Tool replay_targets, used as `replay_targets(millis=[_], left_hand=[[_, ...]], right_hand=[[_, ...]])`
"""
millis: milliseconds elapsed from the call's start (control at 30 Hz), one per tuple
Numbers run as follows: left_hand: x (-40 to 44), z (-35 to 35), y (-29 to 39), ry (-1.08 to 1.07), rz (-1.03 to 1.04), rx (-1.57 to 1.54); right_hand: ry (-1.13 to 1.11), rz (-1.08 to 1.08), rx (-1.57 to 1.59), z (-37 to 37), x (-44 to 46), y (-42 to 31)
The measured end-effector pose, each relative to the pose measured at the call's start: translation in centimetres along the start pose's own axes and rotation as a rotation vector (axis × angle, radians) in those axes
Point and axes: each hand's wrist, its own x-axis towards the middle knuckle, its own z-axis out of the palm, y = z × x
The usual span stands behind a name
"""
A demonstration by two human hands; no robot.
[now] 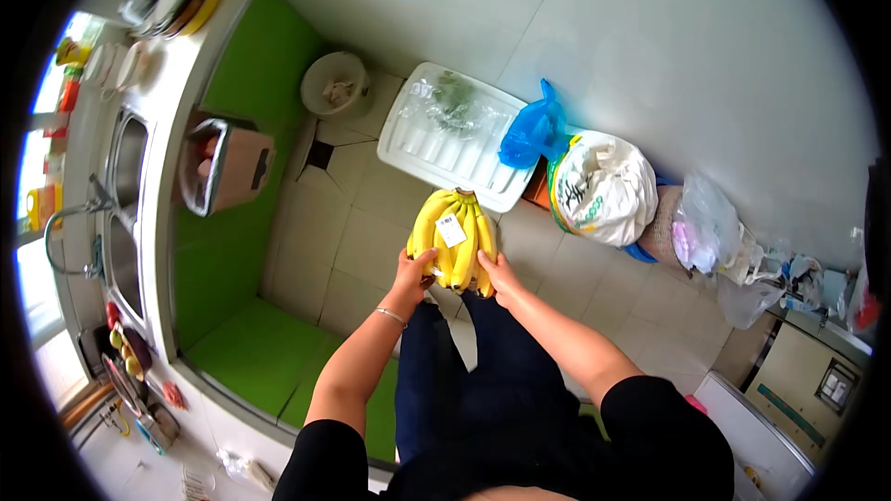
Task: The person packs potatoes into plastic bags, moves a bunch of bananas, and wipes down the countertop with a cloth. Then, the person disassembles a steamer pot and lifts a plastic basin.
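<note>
A bunch of yellow bananas [469, 239] with a white label on its front is held up in front of my legs, stems pointing away from me. My left hand [416, 274] grips its left side, with the thumb on the front. On the right side my right hand [500, 276] is closed round the lower edge of the bunch. Beyond the bananas, a white plastic lid or tray [441, 150] lies near the wall with clear film and something green on it. A blue plastic bag [535, 130] rests at its right end.
Left are a sink [128, 162], green cabinets [264, 60] and a hanging bin [243, 170]. A white bucket [336, 85] stands by the wall. Rightward are a white sack [608, 187], clear bags [705, 218] and a pale appliance [794, 380].
</note>
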Motion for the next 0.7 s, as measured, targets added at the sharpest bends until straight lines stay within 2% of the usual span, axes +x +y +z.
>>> replay_targets(millis=[67, 133, 200, 267, 367, 400, 467, 500, 533, 567, 633, 667, 700], left_hand=[[5.4, 2.5, 0.6, 0.061, -0.004, 0.039], [11.2, 4.0, 1.6, 0.071, -0.038, 0.166], [18.0, 5.2, 1.5, 0.155, -0.029, 0.202], [21.5, 6.7, 3.3, 0.068, 0.005, 0.199], [27.1, 8.3, 4.0, 0.027, 0.093, 0.148], [29.3, 8.1, 3.6, 0.028, 0.098, 0.146], [34.5, 8.0, 2.6, -0.088, 0.280, 0.099], [34.2, 8.2, 3.5, -0.144, 0.210, 0.053], [34.5, 7.6, 4.0, -0.279, 0.153, 0.017], [32.8, 7.8, 4.8, -0.325, 0.154, 0.042], [33.7, 6.5, 3.4, -0.382, 0.272, 0.066], [32.9, 6.3, 3.2, -0.402, 0.264, 0.080], [31.7, 6.6, 3.5, -0.332, 0.231, 0.075]], right_hand=[[0.118, 0.005, 0.028, -1.4, 6.7, 1.0], [0.106, 0.175, 0.154, -2.5, 11.9, 0.4], [0.143, 0.202, 0.164, -3.0, 15.6, -1.0], [0.169, 0.210, 0.183, -3.2, 19.9, -1.5], [0.220, -0.205, 0.132, -5.3, 27.5, 0.4], [0.216, -0.209, 0.131, -5.2, 28.5, 0.1], [0.200, -0.282, 0.170, -4.7, 29.1, -2.0], [0.163, -0.271, 0.129, -4.6, 28.9, -2.4], [0.178, -0.360, 0.026, -5.7, 32.9, 0.9], [0.193, -0.312, 0.023, -5.6, 31.5, 0.6], [0.161, -0.253, 0.061, -4.8, 29.2, -0.6], [0.119, -0.235, 0.101, -4.6, 28.2, -0.8], [0.112, -0.277, 0.094, -5.2, 29.4, 1.0]])
